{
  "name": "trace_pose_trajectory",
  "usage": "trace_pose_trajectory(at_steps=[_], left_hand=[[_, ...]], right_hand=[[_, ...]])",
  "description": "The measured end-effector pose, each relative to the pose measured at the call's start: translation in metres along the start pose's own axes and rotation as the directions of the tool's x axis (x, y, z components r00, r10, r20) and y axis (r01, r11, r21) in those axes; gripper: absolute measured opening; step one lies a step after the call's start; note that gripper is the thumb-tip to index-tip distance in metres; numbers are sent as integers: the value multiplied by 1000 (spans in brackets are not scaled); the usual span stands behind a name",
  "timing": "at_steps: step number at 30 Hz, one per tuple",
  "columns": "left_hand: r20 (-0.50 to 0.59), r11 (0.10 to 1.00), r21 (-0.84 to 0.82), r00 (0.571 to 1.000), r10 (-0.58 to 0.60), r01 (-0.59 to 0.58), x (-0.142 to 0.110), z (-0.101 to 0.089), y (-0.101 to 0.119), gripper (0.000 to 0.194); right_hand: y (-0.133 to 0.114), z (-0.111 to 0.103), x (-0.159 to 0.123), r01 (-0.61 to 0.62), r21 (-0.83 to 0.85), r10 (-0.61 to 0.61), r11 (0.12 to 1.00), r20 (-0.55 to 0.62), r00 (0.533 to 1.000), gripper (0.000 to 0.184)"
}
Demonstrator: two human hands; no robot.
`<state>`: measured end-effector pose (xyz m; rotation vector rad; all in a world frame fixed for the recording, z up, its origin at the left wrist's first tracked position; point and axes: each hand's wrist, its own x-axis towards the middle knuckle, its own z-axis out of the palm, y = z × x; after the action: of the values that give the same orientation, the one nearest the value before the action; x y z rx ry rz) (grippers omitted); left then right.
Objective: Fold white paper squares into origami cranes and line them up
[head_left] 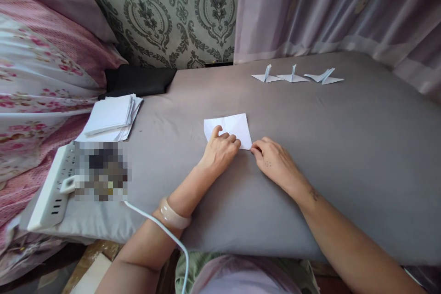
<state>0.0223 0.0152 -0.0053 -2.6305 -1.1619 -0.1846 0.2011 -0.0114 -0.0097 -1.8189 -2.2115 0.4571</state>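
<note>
A small sheet of white paper point(237, 124) with crease lines lies on the grey cloth-covered surface point(275, 220) in front of me. Resting on its lower part is my left hand point(222, 147), thumb raised and the other fingers curled down against the paper. My right hand point(270, 156) pinches the sheet's lower right corner between thumb and fingers. The paper under my left hand is hidden. Farther back on the right stand three folded paper figures with pointed wings: a left one point(267, 75), a middle one point(293, 75) and a right one point(325, 76).
At the left lies a stack of white paper point(108, 117), with a black folded item point(139, 80) behind it. A white power strip point(51, 188) sits at the left edge, beside a blurred-out patch. Its white cable point(155, 220) crosses my left forearm. Curtains point(310, 9) hang behind.
</note>
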Motion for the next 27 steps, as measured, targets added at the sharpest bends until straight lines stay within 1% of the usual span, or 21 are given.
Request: trace_pose_trajectory(at_steps=[8,14,17,18,20,23,25,27], left_hand=[[34,1000,-24,999,-16,16,2,-1,1,26],[12,1000,-20,1000,-20,20,2,2,0,27],[0,1000,-18,1000,-22,22,2,3,-1,28],[-3,1000,-15,1000,-22,22,2,3,-1,28],[-6,999,-19,1000,-28,27,2,3,-1,28],[-17,997,-54,998,-57,56,1,2,-1,27],[-34,993,-79,995,-94,91,1,0,-1,25],[-48,987,-99,990,-131,126,1,-1,-2,21]], right_hand=[[-2,0,6,-130,66,131,989,-8,991,20],[-4,0,12,-190,83,190,978,13,982,16],[-1,2,17,-209,118,205,971,44,978,13],[0,3,19,-193,145,189,970,40,981,11],[4,6,20,-120,220,123,968,-2,992,7],[6,9,19,53,306,-35,951,-64,997,19],[4,9,15,158,285,-144,946,-67,987,25],[0,8,8,230,192,-222,954,-62,973,31]])
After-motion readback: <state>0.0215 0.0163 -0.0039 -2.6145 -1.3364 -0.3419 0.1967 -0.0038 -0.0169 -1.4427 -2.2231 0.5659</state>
